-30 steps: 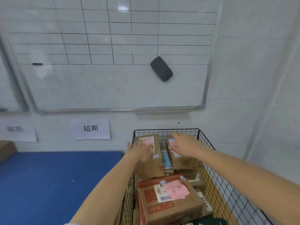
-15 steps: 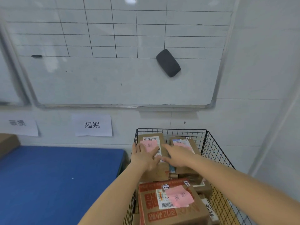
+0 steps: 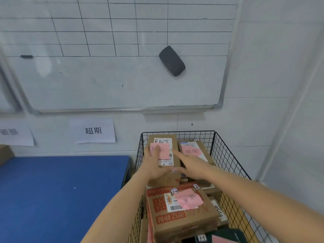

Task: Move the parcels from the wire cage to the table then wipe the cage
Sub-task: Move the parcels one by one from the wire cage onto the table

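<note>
A black wire cage (image 3: 226, 155) stands against the wall, full of brown cardboard parcels. Both hands are on the far left parcel (image 3: 164, 140), which bears a pink note and a white label. My left hand (image 3: 153, 165) clasps its left side and near end, thumb on top. My right hand (image 3: 189, 165) presses its right side, fingers stretched forward. To its right lies another parcel (image 3: 194, 149) with a pink note. A larger parcel (image 3: 182, 211) with red print lies nearest me. The blue table (image 3: 57, 190) is to the cage's left.
A whiteboard (image 3: 114, 67) with a black eraser (image 3: 172, 61) hangs on the wall above. Two paper signs (image 3: 93, 131) are stuck below it. A brown box corner (image 3: 4, 153) shows at the table's far left. A white wall closes the right side.
My right hand has come off the far right parcel and moved left onto the far left one. Both hands now hold that parcel from either side. The view has moved closer.
</note>
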`<state>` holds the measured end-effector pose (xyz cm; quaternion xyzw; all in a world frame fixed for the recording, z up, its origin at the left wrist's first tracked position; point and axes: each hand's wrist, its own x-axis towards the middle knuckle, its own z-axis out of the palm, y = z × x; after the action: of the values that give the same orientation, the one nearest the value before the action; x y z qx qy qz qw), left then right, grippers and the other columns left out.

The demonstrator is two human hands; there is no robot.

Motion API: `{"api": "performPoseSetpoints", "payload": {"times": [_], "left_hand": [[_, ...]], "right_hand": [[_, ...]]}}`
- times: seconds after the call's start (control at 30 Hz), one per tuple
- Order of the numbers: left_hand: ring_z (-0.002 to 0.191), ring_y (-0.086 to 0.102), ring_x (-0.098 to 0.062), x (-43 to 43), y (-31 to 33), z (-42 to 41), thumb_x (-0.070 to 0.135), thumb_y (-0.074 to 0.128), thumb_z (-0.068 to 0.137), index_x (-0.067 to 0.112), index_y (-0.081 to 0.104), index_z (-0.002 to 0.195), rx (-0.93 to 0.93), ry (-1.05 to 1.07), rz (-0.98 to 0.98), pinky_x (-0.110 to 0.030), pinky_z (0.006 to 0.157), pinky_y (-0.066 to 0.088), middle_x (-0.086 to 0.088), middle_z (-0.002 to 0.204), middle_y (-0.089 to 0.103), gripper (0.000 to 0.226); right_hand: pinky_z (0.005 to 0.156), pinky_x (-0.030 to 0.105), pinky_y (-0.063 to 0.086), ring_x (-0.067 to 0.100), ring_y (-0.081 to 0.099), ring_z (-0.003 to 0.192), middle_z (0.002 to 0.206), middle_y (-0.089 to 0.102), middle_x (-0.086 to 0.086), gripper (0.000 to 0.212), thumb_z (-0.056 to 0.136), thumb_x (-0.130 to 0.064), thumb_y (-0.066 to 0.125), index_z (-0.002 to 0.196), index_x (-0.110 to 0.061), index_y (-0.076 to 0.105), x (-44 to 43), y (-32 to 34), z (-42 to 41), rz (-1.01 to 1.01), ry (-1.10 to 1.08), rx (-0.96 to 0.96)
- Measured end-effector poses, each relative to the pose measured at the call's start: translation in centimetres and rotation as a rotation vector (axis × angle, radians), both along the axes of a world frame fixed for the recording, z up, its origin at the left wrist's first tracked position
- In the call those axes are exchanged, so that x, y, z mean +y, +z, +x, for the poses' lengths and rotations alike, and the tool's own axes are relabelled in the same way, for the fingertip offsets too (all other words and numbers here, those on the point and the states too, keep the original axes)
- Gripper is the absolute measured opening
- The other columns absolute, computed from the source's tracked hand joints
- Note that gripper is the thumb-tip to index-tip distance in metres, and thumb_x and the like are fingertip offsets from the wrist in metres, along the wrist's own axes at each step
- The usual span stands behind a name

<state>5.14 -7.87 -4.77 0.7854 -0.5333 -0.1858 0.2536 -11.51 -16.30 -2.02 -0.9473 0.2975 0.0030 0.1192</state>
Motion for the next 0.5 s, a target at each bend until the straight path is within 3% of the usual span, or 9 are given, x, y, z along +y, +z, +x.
{"api": "performPoseSetpoints", "payload": {"times": [0.1, 0.23, 0.37, 0.5], "left_hand": [[0.144, 0.017, -0.032, 0.5, 0.1, -0.1, 0.062, 0.076, 0.064, 0.023, -0.012, 0.152, 0.105, 0.01, -0.003, -0.044, 0.118, 0.021, -0.009, 0.156, -0.016, 0.13], [0.145, 0.011, -0.027, 0.8, 0.3, -0.3, 0.059, 0.078, 0.064, 0.019, -0.018, 0.15, 0.127, -0.025, -0.037, -0.043, 0.118, 0.02, -0.007, 0.157, -0.007, 0.135], [0.147, 0.003, -0.025, 1.2, -0.2, -0.3, 0.06, 0.076, 0.065, 0.02, -0.026, 0.148, 0.164, 0.001, -0.008, -0.045, 0.119, 0.016, -0.006, 0.158, -0.016, 0.137], [0.144, 0.019, -0.031, 1.2, -0.6, -0.1, 0.061, 0.076, 0.066, 0.026, -0.029, 0.146, 0.191, 0.033, 0.024, -0.045, 0.116, 0.023, -0.012, 0.158, 0.006, 0.137]], "right_hand": [[0.085, 0.041, 0.054, 0.024, 0.063, 0.103, 0.137, 0.054, 0.009, 0.088, 0.091, -0.054, 0.054, 0.15, -0.039, -0.01, 0.0, 0.1, -0.1, 0.003, -0.031, -0.048], [0.094, 0.042, 0.05, 0.024, 0.057, 0.116, 0.144, 0.047, 0.006, 0.102, 0.082, -0.053, 0.067, 0.152, -0.033, -0.004, -0.5, 0.6, 0.3, 0.01, -0.041, -0.088], [0.101, 0.039, 0.044, 0.022, 0.049, 0.125, 0.146, 0.045, 0.004, 0.094, 0.082, -0.052, 0.067, 0.152, -0.023, 0.012, -0.5, 0.6, 0.5, 0.033, -0.028, -0.061], [0.103, 0.039, 0.044, 0.022, 0.048, 0.128, 0.147, 0.042, 0.004, 0.089, 0.086, -0.047, 0.065, 0.153, -0.022, 0.012, -0.2, -0.1, 0.4, 0.048, -0.025, -0.06]]}}
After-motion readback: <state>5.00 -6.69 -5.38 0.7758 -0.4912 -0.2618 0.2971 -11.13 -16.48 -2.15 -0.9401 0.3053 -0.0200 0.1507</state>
